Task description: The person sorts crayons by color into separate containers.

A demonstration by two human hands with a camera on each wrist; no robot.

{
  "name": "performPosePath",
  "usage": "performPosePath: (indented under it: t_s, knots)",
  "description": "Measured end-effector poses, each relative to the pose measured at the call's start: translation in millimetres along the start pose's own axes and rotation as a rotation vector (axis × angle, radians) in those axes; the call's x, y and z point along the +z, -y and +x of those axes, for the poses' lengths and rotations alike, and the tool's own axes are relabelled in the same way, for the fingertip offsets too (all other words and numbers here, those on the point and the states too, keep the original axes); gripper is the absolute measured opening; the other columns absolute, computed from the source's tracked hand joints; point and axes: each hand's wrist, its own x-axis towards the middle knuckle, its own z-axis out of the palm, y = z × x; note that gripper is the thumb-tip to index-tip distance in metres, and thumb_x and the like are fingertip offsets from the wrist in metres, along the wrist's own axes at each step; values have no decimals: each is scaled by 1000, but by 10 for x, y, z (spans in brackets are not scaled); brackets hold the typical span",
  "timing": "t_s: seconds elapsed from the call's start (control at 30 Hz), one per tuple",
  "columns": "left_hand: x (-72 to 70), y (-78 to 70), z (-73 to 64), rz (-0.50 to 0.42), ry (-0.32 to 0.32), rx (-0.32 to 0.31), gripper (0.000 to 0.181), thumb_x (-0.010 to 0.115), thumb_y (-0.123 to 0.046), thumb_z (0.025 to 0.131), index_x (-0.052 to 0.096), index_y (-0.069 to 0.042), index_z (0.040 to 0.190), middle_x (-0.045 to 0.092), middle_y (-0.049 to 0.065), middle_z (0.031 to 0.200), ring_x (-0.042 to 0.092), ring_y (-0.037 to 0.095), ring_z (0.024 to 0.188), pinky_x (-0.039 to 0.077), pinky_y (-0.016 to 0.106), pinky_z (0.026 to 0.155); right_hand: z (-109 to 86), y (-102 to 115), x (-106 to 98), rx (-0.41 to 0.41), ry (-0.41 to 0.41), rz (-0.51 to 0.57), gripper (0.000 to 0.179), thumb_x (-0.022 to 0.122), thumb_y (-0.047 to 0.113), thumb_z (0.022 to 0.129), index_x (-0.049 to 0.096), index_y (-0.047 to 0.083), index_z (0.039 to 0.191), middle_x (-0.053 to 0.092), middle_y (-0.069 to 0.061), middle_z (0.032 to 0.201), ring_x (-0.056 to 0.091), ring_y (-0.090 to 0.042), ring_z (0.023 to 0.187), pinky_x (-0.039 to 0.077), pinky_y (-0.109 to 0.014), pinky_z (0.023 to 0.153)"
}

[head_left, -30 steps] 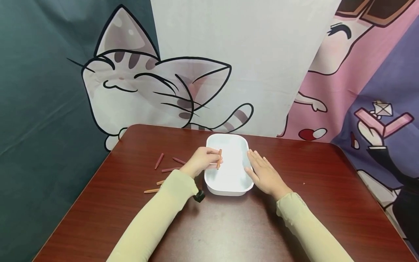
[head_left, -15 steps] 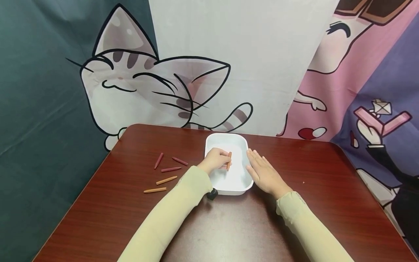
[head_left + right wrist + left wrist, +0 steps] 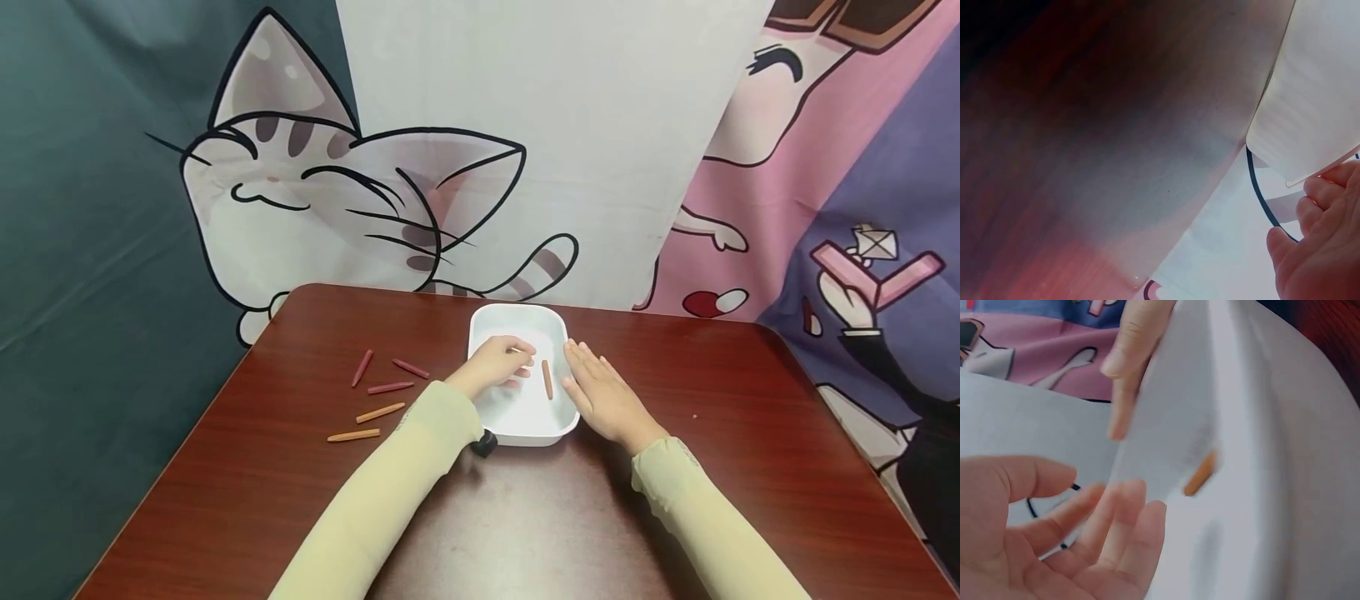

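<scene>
An orange-brown crayon (image 3: 547, 380) lies in the right half of a white tray (image 3: 517, 432). My left hand (image 3: 497, 365) hovers over the tray's left half, to the left of that crayon, its fingers loosely bent around nothing. In the left wrist view the thumb and fingers of the left hand (image 3: 1079, 537) are spread apart, and the crayon (image 3: 1200, 474) rests beyond them. With straight fingers, my right hand (image 3: 609, 398) lies against the tray's right rim. The right wrist view has the right hand (image 3: 1325, 231) at the tray's wall (image 3: 1316, 94).
Left of the tray on the brown table (image 3: 480, 517) lie several more crayons: a dark red crayon (image 3: 362, 367) with others of its colour, and an orange crayon (image 3: 380, 412) beside another. A printed curtain (image 3: 480, 167) hangs behind the table's far edge.
My left hand carried the crayon rightward over the tray and let go of it; the crayon now lies in the tray. The right hand has stayed at the rim.
</scene>
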Motion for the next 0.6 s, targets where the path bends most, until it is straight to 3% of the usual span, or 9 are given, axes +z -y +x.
performPosePath:
  t_s: [0.37, 0.5, 0.6]
  knots:
    - [-283, -103, -331, 100, 33, 213, 30, 55, -17, 102, 66, -4, 126, 72, 12, 112, 70, 20, 100, 59, 36, 85, -8, -23, 7, 8, 1, -12, 63, 44, 33, 108, 24, 3, 160, 24, -13, 166, 19, -35, 153, 17, -58, 121]
    - [-456, -58, -474, 161, -45, 259, 28, 57, -18, 101, 68, -6, 125, 72, 9, 112, 69, 20, 99, 57, 38, 86, -3, -25, 4, 3, 4, -18, 64, 41, 36, 108, 23, 4, 160, 23, -12, 166, 19, -35, 153, 16, -57, 122]
    - [-599, 21, -564, 260, -132, 287, 27, 59, -19, 101, 68, -7, 124, 71, 9, 113, 69, 22, 102, 56, 41, 88, 6, -26, 10, -3, 7, -19, 65, 38, 40, 109, 22, 4, 160, 22, -12, 166, 18, -35, 153, 16, -57, 122]
